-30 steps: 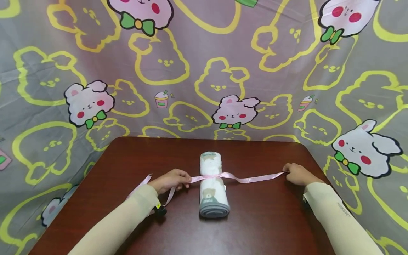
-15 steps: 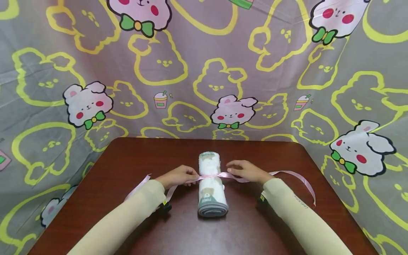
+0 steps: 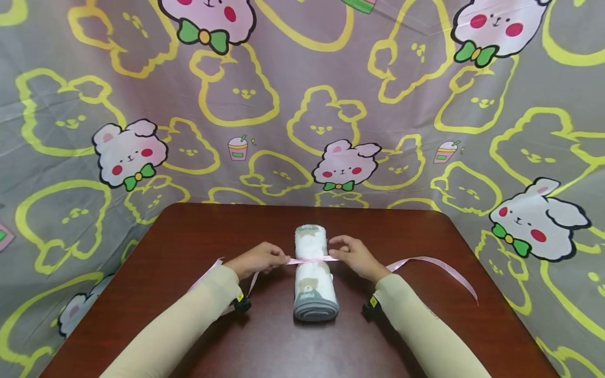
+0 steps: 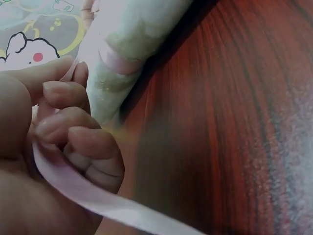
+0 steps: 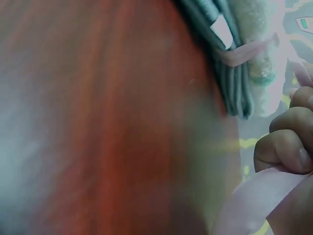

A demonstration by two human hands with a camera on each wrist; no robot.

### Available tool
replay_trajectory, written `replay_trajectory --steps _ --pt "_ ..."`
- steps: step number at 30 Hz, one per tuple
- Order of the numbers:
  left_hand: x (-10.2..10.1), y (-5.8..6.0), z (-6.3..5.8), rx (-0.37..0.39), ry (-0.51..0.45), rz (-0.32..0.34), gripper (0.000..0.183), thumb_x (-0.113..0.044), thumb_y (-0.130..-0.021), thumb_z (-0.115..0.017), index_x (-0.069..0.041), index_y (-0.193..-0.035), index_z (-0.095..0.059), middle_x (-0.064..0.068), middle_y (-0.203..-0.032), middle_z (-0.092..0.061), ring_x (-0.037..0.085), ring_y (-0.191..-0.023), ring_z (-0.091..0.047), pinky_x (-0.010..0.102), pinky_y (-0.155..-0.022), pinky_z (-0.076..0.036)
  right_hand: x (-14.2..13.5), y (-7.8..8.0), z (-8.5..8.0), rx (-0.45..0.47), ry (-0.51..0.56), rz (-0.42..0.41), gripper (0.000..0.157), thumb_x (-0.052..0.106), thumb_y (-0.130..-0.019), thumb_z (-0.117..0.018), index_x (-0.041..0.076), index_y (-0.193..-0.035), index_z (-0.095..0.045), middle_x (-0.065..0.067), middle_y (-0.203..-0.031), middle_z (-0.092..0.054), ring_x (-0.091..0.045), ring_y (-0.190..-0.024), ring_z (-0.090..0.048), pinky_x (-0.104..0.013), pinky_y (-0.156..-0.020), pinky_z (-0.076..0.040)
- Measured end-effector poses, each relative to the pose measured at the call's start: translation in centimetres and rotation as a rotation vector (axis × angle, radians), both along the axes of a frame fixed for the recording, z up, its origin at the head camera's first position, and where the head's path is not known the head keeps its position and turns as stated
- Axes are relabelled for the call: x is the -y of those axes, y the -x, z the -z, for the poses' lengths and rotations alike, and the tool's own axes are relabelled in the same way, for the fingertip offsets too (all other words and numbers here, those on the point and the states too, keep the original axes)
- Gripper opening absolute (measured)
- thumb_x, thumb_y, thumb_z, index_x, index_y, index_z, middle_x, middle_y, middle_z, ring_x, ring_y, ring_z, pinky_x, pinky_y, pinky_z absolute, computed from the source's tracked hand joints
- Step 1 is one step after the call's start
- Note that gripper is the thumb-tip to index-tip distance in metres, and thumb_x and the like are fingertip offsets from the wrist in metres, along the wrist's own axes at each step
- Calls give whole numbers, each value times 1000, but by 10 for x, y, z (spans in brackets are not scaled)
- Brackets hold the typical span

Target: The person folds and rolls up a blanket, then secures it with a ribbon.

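A rolled white towel (image 3: pixel 313 283) with grey edging and a bear print lies lengthwise on the table, a pink ribbon (image 3: pixel 309 260) wrapped round its middle. Left of the roll, my left hand (image 3: pixel 259 260) pinches one side of the ribbon; in the left wrist view the strip (image 4: pixel 102 200) runs through its curled fingers and trails off. Close to the roll's right side, my right hand (image 3: pixel 356 256) pinches the other side, and the ribbon's tail (image 5: pixel 259 200) passes out beneath its curled fingers in the right wrist view. Between both hands the ribbon looks taut across the towel.
A dark reddish-brown wooden table (image 3: pixel 378 336) carries everything. The ribbon's right tail (image 3: pixel 444 265) curves towards the table's right side; its left tail (image 3: pixel 208 273) lies partly behind the left sleeve. A cartoon-printed curtain (image 3: pixel 283 105) hangs behind the table and along its sides.
My right hand let go of the ribbon's far right end, moved left to the towel and now pinches the ribbon there. My left hand stays left of the roll, keeping its pinch.
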State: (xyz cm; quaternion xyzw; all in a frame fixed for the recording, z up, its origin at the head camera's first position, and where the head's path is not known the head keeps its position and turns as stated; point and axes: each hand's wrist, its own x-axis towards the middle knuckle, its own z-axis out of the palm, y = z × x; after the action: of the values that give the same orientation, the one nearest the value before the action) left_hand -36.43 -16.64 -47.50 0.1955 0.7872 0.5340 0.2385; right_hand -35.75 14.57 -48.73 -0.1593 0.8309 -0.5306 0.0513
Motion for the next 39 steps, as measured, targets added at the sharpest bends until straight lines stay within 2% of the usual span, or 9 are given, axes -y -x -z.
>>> replay_trajectory --steps 4,7,11,17,23,27,32,39 --pt "-1 1 0 -10 21 9 34 -24 -92 -69 10 -90 -66 -2 -60 -45 13 -50 -37 29 -47 -31 -5 -4 4 35 -45 -4 36 18 -89 -72 5 -121 -60 2 -60 -45 -12 -54 -39 -26 -49 -33" --pt "-1 5 3 -15 32 20 29 -21 -91 -70 8 -91 -69 -3 -60 -45 11 -50 -37 28 -47 -32 -7 -6 3 23 -113 15 33 18 -89 -73 8 -118 -62 1 -61 -47 -12 -55 -42 -27 -50 -35" --pt "3 10 7 -33 43 29 27 -21 -90 -70 6 -90 -70 -3 -60 -46 11 -50 -38 27 -47 -32 -11 -7 1 -5 -168 5 35 16 -89 -72 5 -120 -61 0 -62 -48 -12 -56 -43 -27 -50 -37" --pt "11 12 11 -63 83 23 21 -17 -91 -69 3 -85 -71 -3 -58 -46 10 -49 -37 26 -45 -31 -18 -7 1 -10 -180 -6 36 10 -89 -71 1 -122 -60 -1 -63 -45 -13 -55 -41 -26 -49 -37" --pt "12 13 13 -95 121 24 22 -20 -91 -69 1 -84 -72 -4 -58 -46 9 -48 -37 24 -43 -30 -22 -7 -1 -47 -244 2 32 9 -89 -71 4 -119 -63 -2 -73 -53 -16 -66 -47 -29 -56 -42" --pt "11 11 15 -114 136 21 20 -18 -91 -69 -1 -82 -71 -5 -59 -47 9 -49 -38 24 -45 -32 -23 -7 -1 -44 -270 5 30 8 -88 -71 4 -117 -64 -2 -74 -56 -16 -67 -49 -29 -57 -43" --pt "15 10 19 -72 101 35 18 -18 -93 -66 -1 -87 -72 -4 -60 -46 10 -51 -40 25 -47 -34 -25 -5 -1 -26 -224 -42 31 11 -92 -68 1 -120 -62 -5 -69 -55 -16 -63 -49 -29 -56 -42" --pt "21 11 14 -4 37 131 23 -18 -97 -61 3 -94 -71 0 -62 -47 13 -54 -41 27 -50 -36 -28 -5 -10 39 -75 -71 33 15 -96 -62 -3 -123 -59 -4 -63 -50 -15 -52 -43 -27 -46 -37"
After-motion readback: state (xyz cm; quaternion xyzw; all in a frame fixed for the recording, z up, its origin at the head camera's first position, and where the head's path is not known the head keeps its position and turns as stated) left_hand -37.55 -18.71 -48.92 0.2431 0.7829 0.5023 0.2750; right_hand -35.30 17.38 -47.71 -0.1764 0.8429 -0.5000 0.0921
